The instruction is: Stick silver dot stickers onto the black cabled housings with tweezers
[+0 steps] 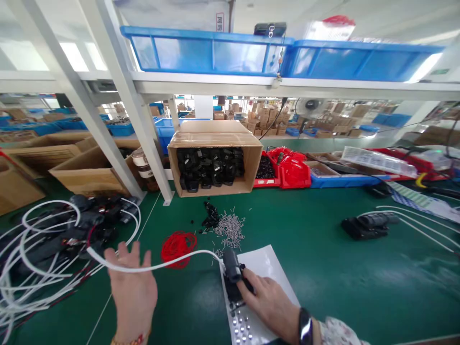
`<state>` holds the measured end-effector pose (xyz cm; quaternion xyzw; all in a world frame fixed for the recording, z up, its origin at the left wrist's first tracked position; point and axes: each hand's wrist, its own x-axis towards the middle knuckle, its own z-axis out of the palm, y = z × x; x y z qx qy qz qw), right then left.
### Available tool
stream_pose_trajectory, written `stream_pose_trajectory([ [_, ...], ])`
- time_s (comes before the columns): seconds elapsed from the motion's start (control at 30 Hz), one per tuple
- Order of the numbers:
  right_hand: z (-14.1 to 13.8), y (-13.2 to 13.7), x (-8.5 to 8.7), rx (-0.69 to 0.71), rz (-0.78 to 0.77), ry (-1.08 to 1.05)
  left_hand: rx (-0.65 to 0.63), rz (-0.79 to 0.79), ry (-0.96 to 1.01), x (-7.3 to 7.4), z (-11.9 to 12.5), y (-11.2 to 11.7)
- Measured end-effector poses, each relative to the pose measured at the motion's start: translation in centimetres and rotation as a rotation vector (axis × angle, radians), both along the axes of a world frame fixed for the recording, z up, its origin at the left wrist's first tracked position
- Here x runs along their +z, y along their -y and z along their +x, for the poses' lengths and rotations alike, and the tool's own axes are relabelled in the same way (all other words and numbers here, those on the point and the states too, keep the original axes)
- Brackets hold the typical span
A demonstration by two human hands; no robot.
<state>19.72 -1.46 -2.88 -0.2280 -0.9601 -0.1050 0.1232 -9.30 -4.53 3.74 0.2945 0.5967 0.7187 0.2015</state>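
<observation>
My right hand (268, 297) grips a black plastic unit with a round cylinder (232, 266) on top, on a white sheet (275, 268). From that unit a white tube (161, 266) runs left across my left hand (131, 292). That hand is open, fingers spread, with the tube lying over it and not gripped. Small shiny round parts (241, 328) lie on the sheet below the unit. Between the hands and slightly beyond is a bundle of thin red rings or cords (178, 249). Metal pins (230, 229) and small black parts (211, 215) are heaped behind the sheet.
A pile of black units with white tubes (86, 230) covers the left side. A cardboard box (257, 165) of black parts stands at the back, beside red bins (294, 175). Another black unit (366, 225) lies at right. A shelf post (132, 100) rises at left.
</observation>
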Motion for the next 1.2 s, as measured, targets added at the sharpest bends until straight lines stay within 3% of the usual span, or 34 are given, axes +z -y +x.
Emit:
stream_pose_trajectory([
  [0.07,1.1,0.6,0.2,-0.04,-0.102,-0.013,-0.23,0.106,0.415,-0.1,0.6,-0.4],
  [0.13,2.4,0.6,0.4,-0.077,-0.272,-0.135,-0.429,0.139,0.653,-0.5,1.1,-0.4],
  [0.2,3.2,-0.3,0.6,-0.145,-0.495,-0.349,-0.571,0.139,0.656,-1.1,1.6,-0.4],
  [0.3,3.1,-3.7,0.9,-0.397,-0.774,-0.553,-0.67,-0.002,0.261,-2.4,2.6,-1.2],
  [0.4,1.3,-8.2,0.9,-0.55,-0.849,-0.498,-0.658,-0.215,-0.138,-3.9,4.1,-2.7],
  [0.53,-1.6,-12.0,0.8,-0.689,-0.821,-0.38,-0.626,-0.305,-0.318,-6.5,5.8,-4.0],
  [0.7,-3.7,-12.5,0.9,-0.802,-0.823,-0.259,-0.596,-0.457,-0.751,-9.5,6.3,-4.8],
  [0.87,-3.6,-12.2,1.8,-0.793,-0.848,-0.322,-0.669,-0.585,-0.959,-9.5,6.6,-5.7],
  [0.97,-2.5,-11.4,2.6,-0.716,-0.88,-0.482,-0.654,-0.576,-0.942,-8.7,7.1,-5.5],
  [1.07,-0.9,-9.2,3.0,-0.616,-0.991,-0.684,-0.618,-0.452,-0.677,-7.8,7.5,-5.1],
  [1.2,1.2,-5.3,2.3,-0.587,-1.283,-0.87,-0.551,-0.385,-0.356,-6.5,7.6,-4.5],
])
